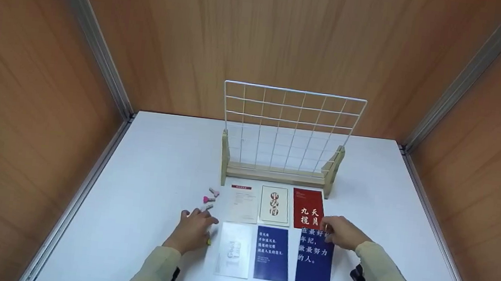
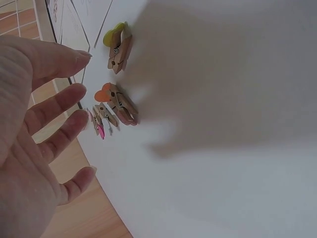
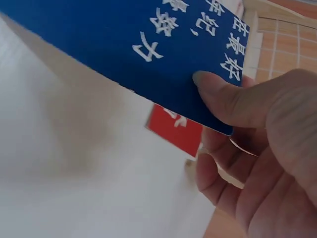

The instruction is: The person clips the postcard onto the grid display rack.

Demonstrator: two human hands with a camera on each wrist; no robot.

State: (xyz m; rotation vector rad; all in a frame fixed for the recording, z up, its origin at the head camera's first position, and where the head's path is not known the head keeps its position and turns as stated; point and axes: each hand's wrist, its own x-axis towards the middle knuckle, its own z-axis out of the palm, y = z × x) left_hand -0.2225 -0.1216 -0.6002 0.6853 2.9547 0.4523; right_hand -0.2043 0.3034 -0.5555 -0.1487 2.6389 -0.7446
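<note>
My right hand (image 1: 345, 233) pinches a blue card (image 1: 314, 261) with white writing by its upper right corner. In the right wrist view the thumb lies on its printed face and the other fingers are behind it. My left hand (image 1: 192, 231) hovers with spread, relaxed fingers and holds nothing. Close to it in the left wrist view are small wooden clothespins: one with a yellow heart (image 2: 118, 49), one with an orange heart (image 2: 120, 103), and smaller ones, including a pink-tipped clothespin (image 2: 101, 130). The held card's top edge overlaps a red card (image 1: 307, 207) in the head view.
Beyond the cards stands a white wire grid (image 1: 289, 121) on a wooden base (image 1: 274, 175). A pale printed card (image 1: 243, 205), a cream card (image 1: 275, 206), a white card (image 1: 234, 250) and another blue card (image 1: 272, 254) lie on the white table (image 1: 160, 159). Wooden panels enclose three sides.
</note>
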